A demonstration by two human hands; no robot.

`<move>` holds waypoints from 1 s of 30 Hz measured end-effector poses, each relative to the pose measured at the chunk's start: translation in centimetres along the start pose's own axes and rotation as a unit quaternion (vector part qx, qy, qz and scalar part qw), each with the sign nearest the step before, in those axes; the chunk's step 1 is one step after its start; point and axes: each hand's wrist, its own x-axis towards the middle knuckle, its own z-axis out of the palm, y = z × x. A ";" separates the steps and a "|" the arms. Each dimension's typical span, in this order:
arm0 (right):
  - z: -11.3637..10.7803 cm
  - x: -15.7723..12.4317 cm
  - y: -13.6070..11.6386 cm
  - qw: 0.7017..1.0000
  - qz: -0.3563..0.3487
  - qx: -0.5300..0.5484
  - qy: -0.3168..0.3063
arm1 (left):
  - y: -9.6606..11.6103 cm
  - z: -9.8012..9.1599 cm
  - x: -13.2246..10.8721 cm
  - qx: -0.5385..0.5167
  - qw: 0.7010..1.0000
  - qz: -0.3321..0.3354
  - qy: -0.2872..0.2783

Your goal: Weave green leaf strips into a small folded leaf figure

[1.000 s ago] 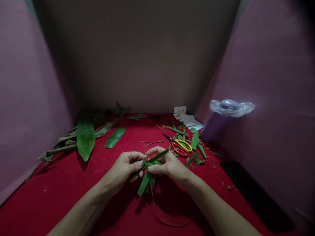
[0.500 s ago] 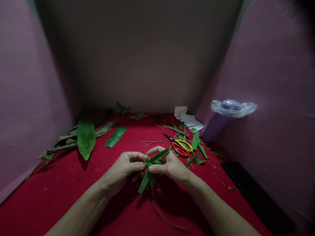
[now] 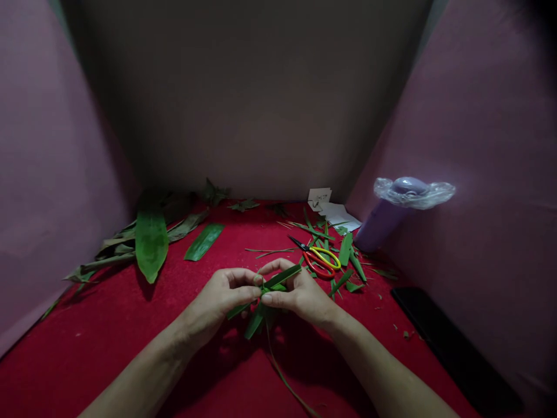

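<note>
Between my two hands is a small piece of folded green leaf strips [image 3: 256, 320], with strip ends sticking out to the upper right and lower left. My left hand [image 3: 226, 293] pinches its left side between thumb and forefinger. Thumb and fingers of my right hand [image 3: 296, 293] close on the right side, the thumb lying across the front. A thin, string-like strand [image 3: 282, 374] hangs from the piece toward the near edge. How the strips cross is partly hidden by my fingers.
Scissors [image 3: 317, 255] with red and yellow handles lie beyond my right hand among leaf scraps [image 3: 346, 249]. Broad leaves [image 3: 151, 244] lie at the left. A purple container [image 3: 378, 223] with clear plastic, white papers [image 3: 337, 215] and a black flat object [image 3: 452, 348] are at the right.
My left fingers have shifted slightly on the leaf piece, and a strip end shows more below them. The hanging strand has swung a little left.
</note>
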 end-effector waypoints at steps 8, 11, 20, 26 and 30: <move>0.1 0.1 0.2 1.000 0.001 0.001 0.007 | -0.1 0.3 0.0 -0.014 1.000 0.001 0.001; 0.1 0.1 0.2 1.000 0.007 -0.001 0.008 | -0.3 0.3 0.0 -0.016 1.000 0.007 -0.007; 0.2 0.1 0.5 0.997 -0.028 -0.057 0.034 | -0.3 0.6 0.3 0.010 0.999 0.018 0.046; -0.1 0.1 0.3 0.952 -0.143 -0.247 0.115 | 0.1 0.9 0.2 -0.004 0.996 0.021 0.088; 0.1 -0.1 0.0 0.912 -0.205 -0.331 0.127 | 0.0 1.0 0.2 -0.001 0.994 0.024 0.110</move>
